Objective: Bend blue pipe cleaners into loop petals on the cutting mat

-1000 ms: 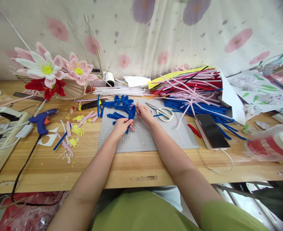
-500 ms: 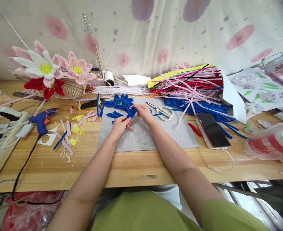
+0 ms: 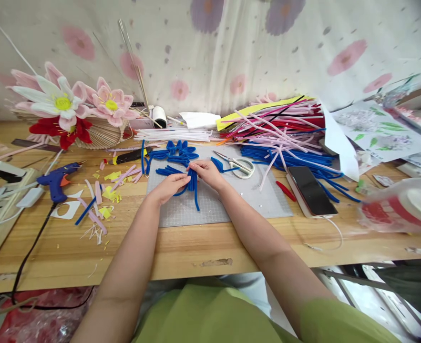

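Observation:
Blue pipe cleaners (image 3: 193, 186) are pinched between my two hands over the grey cutting mat (image 3: 181, 214), with one strand hanging toward me. My left hand (image 3: 170, 186) is closed on their left side. My right hand (image 3: 206, 172) grips them from above and the right, fingertips close to the left hand's. Just behind lie several blue looped petal shapes (image 3: 176, 149). Short blue pieces (image 3: 165, 170) sit on the mat to the left of the hands. A blue leaf-like piece (image 3: 218, 165) rests right of my right hand, beside scissors (image 3: 242, 167) with white handles.
Bundles of blue pipe cleaners (image 3: 260, 153) and pink ones (image 3: 282, 121) lie at the back right. A phone (image 3: 312, 189) is at the right. On the left are a blue glue gun (image 3: 58, 181), scraps (image 3: 106, 193) and fuzzy flowers (image 3: 63, 102).
The held blue piece has turned: its folded form pointed up between the hands, and now strands hang down toward me. Both hands stay close together. The camera view has shifted slightly.

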### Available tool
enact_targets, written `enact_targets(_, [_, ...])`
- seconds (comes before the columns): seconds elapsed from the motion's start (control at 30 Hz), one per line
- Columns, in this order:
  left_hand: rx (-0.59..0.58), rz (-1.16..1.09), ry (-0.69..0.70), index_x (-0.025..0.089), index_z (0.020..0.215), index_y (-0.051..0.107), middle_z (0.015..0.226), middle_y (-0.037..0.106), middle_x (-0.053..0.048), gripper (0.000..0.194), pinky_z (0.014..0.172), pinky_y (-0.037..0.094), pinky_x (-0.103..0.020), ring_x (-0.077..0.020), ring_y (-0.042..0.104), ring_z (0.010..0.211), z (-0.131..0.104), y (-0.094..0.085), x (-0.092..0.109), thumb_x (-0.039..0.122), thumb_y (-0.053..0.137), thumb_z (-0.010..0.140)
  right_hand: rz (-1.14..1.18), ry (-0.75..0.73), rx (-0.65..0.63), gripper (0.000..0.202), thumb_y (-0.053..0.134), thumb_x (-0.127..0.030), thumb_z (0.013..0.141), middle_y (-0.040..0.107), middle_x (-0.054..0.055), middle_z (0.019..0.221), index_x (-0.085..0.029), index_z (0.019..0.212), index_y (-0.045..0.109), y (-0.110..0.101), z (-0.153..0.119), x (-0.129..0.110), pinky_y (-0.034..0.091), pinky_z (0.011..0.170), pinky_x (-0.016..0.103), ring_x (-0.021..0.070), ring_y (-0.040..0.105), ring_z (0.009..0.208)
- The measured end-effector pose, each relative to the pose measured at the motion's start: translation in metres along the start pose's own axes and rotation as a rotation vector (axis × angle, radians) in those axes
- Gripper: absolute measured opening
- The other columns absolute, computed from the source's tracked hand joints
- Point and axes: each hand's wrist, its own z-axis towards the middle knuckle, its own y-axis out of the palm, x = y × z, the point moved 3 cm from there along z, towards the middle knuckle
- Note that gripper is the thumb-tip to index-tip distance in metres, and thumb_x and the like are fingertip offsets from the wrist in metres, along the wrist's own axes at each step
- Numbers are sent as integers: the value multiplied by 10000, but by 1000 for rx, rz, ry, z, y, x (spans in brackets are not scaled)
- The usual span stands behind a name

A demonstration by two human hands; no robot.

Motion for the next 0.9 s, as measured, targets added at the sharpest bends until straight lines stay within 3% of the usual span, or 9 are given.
enact_targets(0.1, [-253, -66, -38, 157, 778, 671, 794, 676, -82, 268, 735, 472, -258, -180, 626, 842, -7, -1, 1, 377, 719, 634, -1, -7, -6, 443, 528, -571, 724, 500, -7, 539, -144, 674, 635, 0, -1, 0, 281, 470, 209, 82, 416, 522])
enact_targets(0.17, [-278, -146, -43, 159, 772, 666, 789, 676, -95, 270, 747, 481, -285, -199, 633, 861, -6, 1, 1, 404, 695, 662, 23, 5, 0, 437, 541, -572, 714, 492, -12, 529, -146, 668, 631, 0, -1, 1, 282, 459, 209, 80, 407, 503])
enact_targets(0.23, [-151, -209, -16, 150, 764, 659, 753, 673, -96, 236, 733, 490, -297, -198, 639, 829, 0, 5, -1, 383, 645, 725, 60, 55, 19, 438, 542, -578, 709, 477, -19, 505, -149, 680, 627, 2, 0, 5, 282, 442, 212, 81, 398, 471])
enact_targets(0.33, [131, -252, 11, 130, 755, 636, 690, 655, -66, 198, 682, 492, -282, -160, 626, 704, 11, 14, -6, 317, 580, 791, 58, 95, 82, 431, 532, -577, 717, 502, -13, 520, -156, 692, 621, 5, 3, 11, 315, 454, 220, 95, 433, 481])
enact_targets(0.4, [197, -258, -8, 125, 754, 612, 668, 630, -44, 205, 612, 485, -262, -116, 579, 593, 16, 19, -10, 315, 559, 807, -5, 33, 125, 402, 528, -544, 737, 563, 12, 605, -157, 682, 622, 5, 5, 11, 367, 527, 227, 112, 498, 579])
enact_targets(0.53, [311, -44, 58, 145, 756, 587, 589, 527, 23, 212, 444, 348, -172, -49, 406, 438, 21, 12, -15, 346, 546, 810, -122, -40, 44, 334, 501, -481, 780, 573, 8, 691, -162, 752, 598, -2, 7, 12, 375, 607, 227, 107, 500, 649])
enact_targets(0.6, [367, 109, 120, 162, 749, 589, 577, 507, 28, 207, 469, 343, -168, -58, 414, 466, 23, 2, -17, 352, 536, 812, -177, -32, -14, 314, 506, -477, 777, 495, -28, 627, -167, 757, 552, -8, 5, 12, 338, 572, 222, 89, 429, 583])
enact_targets(0.73, [355, 296, 239, 184, 761, 611, 706, 592, -12, 217, 636, 412, -208, -123, 536, 682, 24, -9, -18, 363, 503, 822, -210, -49, -183, 364, 413, -495, 828, 397, -40, 596, -174, 660, 453, -9, 1, 6, 307, 574, 225, 87, 364, 587])
enact_targets(0.9, [385, 509, 265, 189, 654, 587, 623, 561, 4, 240, 607, 356, -225, -138, 482, 615, 18, -11, -10, 373, 522, 793, -210, -74, -223, 349, 430, -468, 828, 381, -42, 610, -171, 645, 435, -3, -1, 0, 298, 595, 234, 87, 348, 601])
